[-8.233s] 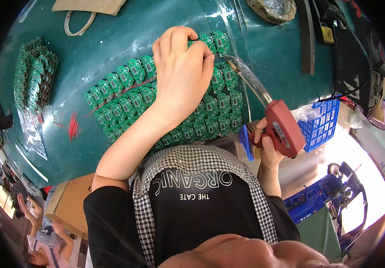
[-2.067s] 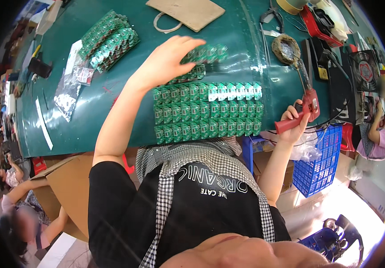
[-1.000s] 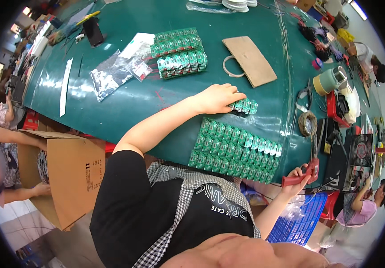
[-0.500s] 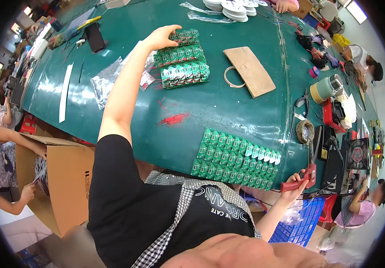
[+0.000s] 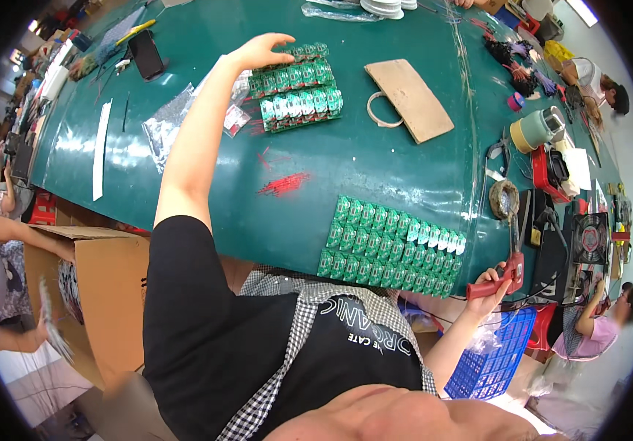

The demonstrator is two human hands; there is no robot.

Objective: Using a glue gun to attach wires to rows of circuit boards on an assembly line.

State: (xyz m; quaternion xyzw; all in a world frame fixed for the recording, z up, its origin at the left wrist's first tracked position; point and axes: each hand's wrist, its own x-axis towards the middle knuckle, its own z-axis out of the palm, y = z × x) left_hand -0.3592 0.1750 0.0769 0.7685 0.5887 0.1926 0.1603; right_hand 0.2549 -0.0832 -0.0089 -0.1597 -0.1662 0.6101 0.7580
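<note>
Before you lies a flat block of green circuit boards in three rows. Beyond it, to its left, sit layered strips of similar boards, red wires at one edge. Right of the block, your red soldering gun points away from you.

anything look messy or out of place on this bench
Only the thin red wires look untidy: they lie in a loose, splayed heap on the green tabletop, with a few strays nearby, whereas the circuit boards closest to the person sit in neat rows.
</note>
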